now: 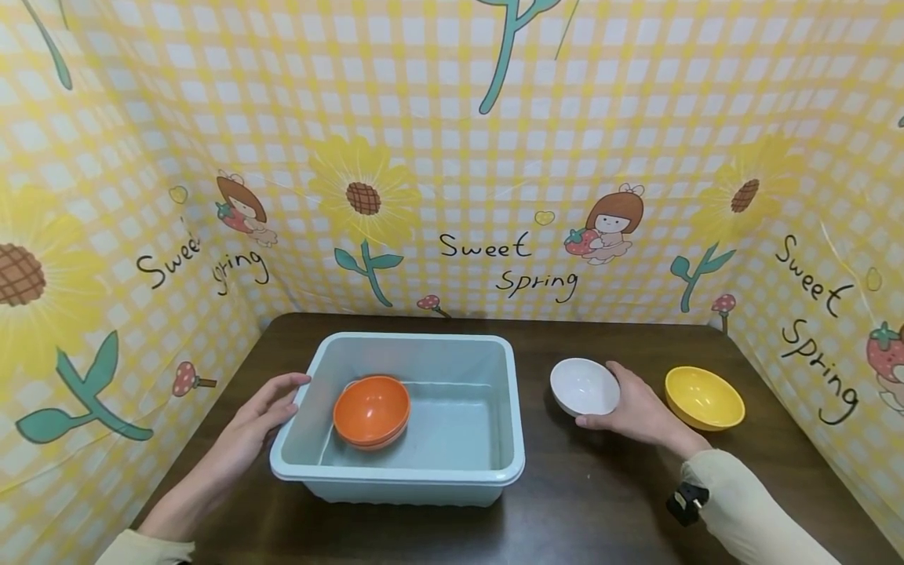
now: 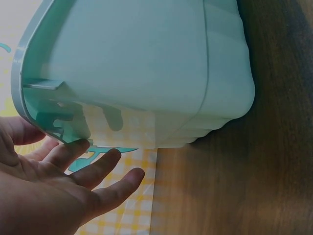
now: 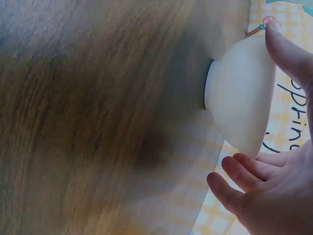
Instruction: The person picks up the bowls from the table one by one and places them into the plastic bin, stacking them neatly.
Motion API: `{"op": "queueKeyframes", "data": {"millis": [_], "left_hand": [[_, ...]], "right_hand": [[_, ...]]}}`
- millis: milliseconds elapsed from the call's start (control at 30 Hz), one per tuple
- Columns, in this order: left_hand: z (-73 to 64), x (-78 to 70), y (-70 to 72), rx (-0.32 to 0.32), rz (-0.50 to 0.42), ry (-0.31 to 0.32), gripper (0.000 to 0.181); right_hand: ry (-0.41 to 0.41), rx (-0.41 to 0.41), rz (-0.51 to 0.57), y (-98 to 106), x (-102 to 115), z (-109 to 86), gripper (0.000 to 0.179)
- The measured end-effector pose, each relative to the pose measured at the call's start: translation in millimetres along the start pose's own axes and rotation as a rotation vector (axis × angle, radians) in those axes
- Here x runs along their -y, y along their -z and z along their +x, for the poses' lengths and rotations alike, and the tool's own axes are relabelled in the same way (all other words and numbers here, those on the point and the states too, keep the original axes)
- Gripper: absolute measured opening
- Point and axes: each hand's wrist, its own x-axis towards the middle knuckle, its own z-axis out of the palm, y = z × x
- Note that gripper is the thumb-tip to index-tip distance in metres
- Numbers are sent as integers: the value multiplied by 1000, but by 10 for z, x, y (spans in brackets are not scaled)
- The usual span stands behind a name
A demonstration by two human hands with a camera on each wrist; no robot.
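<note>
A light blue plastic basin (image 1: 406,475) stands on the table, left of centre. Inside it, toward its left side, is an orange bowl (image 1: 371,410), with the edge of another bowl showing just beneath. My left hand (image 1: 257,416) pinches the basin's left rim; in the left wrist view the other fingers (image 2: 105,169) spread out below the rim. To the right of the basin, my right hand (image 1: 639,408) holds a small white bowl (image 1: 582,386) by its right side. The right wrist view shows the thumb (image 3: 288,49) and fingertips at opposite sides of the white bowl's rim.
A yellow bowl (image 1: 704,398) sits on the dark wooden table (image 1: 579,502), right beside my right hand and wrist. Yellow checked cloth (image 1: 452,173) with printed flowers walls in the table at the back and both sides.
</note>
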Motion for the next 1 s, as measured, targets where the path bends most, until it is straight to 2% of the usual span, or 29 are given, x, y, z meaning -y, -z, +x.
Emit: {"op": "queueKeyframes", "data": {"millis": [300,467,1000], "left_hand": [[5,5,12,3,-10,-7,48],[1,7,9,7,-22,-11,48],[8,9,7,-1,16,5,48]], "right_hand": [[-32,-6,3,-1,6,34,122],[-20,-21,1,1,4,5,121],[-24,-20,29,-19,2,-22,122]]}}
